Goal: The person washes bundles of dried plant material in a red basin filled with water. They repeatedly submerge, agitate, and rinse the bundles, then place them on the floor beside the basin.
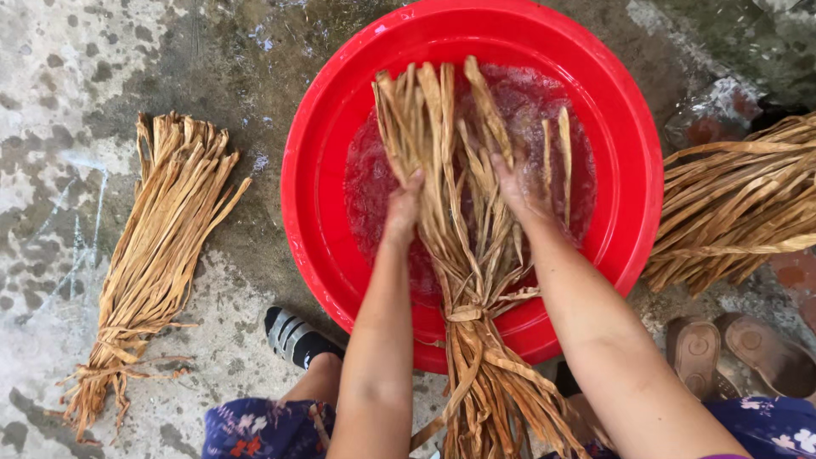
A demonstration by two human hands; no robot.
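We are soaking a tied bundle of dried leaf strips (463, 229) in the red basin (323, 170) of water, left hand (401, 208) and right hand (510, 189) pressing flat, fingers spread, gripping nothing. Next, we judge, comes steady kneading. Wet concrete ground (68, 76) is holding two more bundles (157, 255).

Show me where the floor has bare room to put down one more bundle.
Bare wet floor lies between the left bundle and the red basin, and also at the top left. The right side is crowded: another bundle touches the basin's edge, with sandals below it. Both hands press a bundle in the basin.
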